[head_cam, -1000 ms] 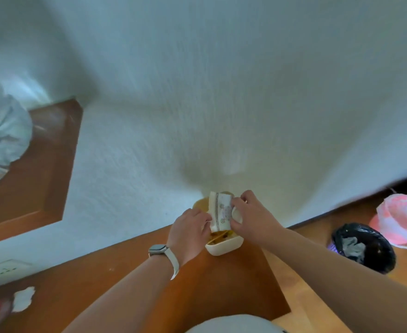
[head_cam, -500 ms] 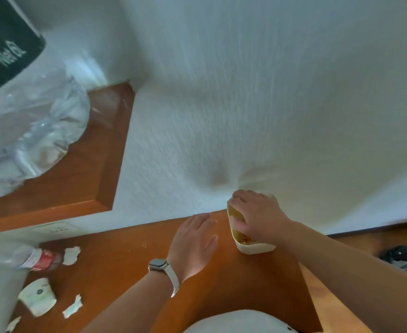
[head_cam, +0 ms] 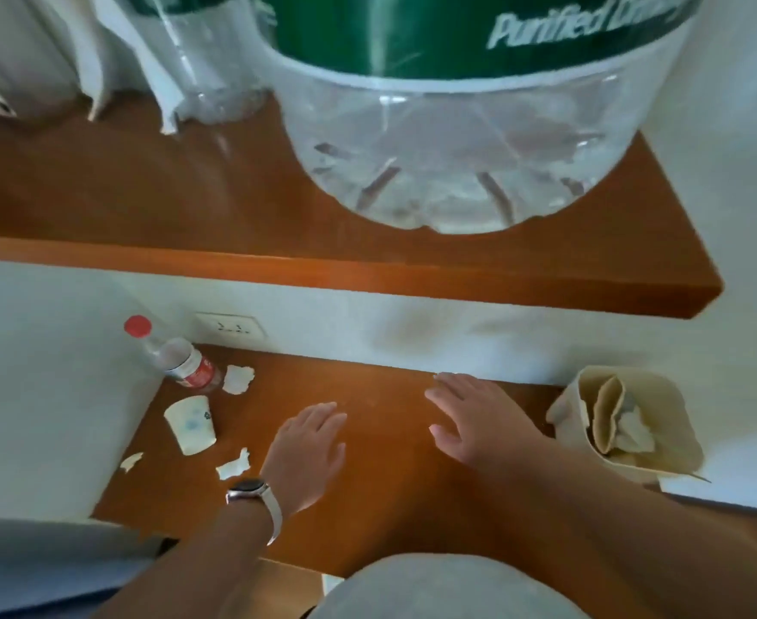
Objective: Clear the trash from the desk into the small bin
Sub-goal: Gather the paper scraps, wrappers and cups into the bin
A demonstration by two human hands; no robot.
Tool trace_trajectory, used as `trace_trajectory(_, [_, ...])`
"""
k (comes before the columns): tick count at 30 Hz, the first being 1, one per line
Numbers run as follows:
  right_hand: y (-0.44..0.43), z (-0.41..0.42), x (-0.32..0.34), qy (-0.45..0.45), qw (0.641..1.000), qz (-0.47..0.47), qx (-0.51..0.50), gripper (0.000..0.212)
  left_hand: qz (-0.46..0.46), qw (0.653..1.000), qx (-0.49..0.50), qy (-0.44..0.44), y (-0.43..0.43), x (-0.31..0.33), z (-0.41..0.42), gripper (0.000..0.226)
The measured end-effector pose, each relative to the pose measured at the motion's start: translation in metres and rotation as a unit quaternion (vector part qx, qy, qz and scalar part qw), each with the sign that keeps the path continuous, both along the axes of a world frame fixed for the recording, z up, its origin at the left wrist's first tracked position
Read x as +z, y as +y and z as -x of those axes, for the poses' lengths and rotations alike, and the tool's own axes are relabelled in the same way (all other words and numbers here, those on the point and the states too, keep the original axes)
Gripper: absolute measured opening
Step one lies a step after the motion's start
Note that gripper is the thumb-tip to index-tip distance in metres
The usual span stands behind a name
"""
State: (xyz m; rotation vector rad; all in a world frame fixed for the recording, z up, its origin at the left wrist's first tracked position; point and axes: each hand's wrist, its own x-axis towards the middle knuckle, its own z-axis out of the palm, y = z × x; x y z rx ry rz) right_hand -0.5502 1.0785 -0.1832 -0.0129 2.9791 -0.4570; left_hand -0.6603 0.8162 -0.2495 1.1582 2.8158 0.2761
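1. Head view, hands: the left hand (head_cam: 309, 453) and right hand (head_cam: 470, 422) are both spread palm-down over the middle of the desk (head_cam: 390, 516). Their fingers are straight and released, holding nothing. Whether the palms touch the wood cannot be told.
2. Head view, trash: everything loose lies left of both hands. A paper cup (head_cam: 189, 424) lies on its side with its length running roughly near to far. Beyond it a bottle (head_cam: 180, 361) points its red cap to the far left. One paper scrap (head_cam: 238, 379) sits just beside the bottle. Another scrap (head_cam: 233, 466) lies near the left wrist, and a third scrap (head_cam: 131, 461) is at the desk's left edge.
3. Head view, bin: the small bin (head_cam: 675, 413) stands at the right end of the desk, to the right of the right hand. It already holds folded card and crumpled paper.
4. Judgement: the left hand is plainly nearer the trash and the right hand nearer the bin. A leftward reach with the left fingers looks the natural next move, with the nearest scrap or the cup first.
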Motion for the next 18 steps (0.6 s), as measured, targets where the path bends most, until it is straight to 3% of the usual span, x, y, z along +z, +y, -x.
trace_trajectory(7, [-0.092,0.059,-0.022,-0.045,0.997,-0.011,0.06,0.054,0.036,0.989,0.129,-0.058,-0.096,-0.033,0.027,0.04])
trace_trajectory(13, [-0.165,0.093,-0.038,-0.05,0.99,-0.04,0.126,0.055,0.088,0.979,0.131,-0.128,-0.148,-0.066,0.034,0.04])
trace_trajectory(18, [-0.207,0.125,-0.043,-0.048,0.986,-0.067,0.145,0.057,0.006,0.981,0.134,-0.14,-0.169,-0.084,0.042,0.037])
